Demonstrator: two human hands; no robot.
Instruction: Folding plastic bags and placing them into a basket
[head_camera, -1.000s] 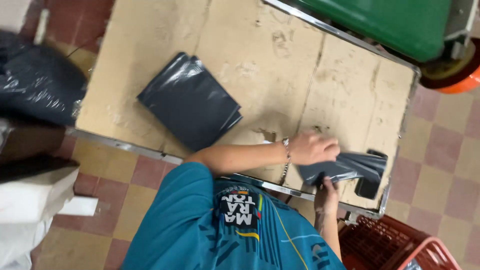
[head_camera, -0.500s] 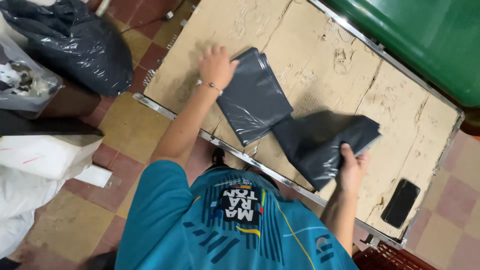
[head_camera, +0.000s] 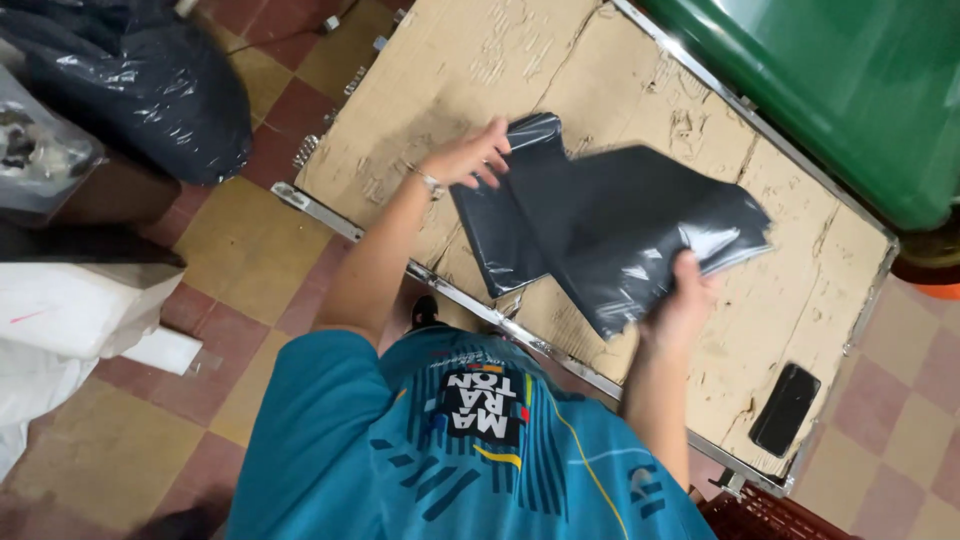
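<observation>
Closest to me, my right hand (head_camera: 682, 300) is clenched on the near edge of a dark plastic bag (head_camera: 640, 235), lifting it just off the desk (head_camera: 600, 90); it drapes and creases, so I judge it light, limp and slick, best pinched at an edge or corner rather than pressed flat. A little farther, my left hand (head_camera: 470, 160) lies with fingers spread on the top of a flat stack of dark bags (head_camera: 505, 235), touching it but not gripping; I judge those sheets would slide over one another if pushed, so a thumb under the top edge would give the surer hold. The held bag overlaps the stack on its right side and hides part of it. A black phone (head_camera: 786, 408) lies on the cardboard-covered desk to my right, apart from both hands. Beyond the desk stands a green bin (head_camera: 840, 90); on the floor to my left sits a full black sack (head_camera: 140, 90).
</observation>
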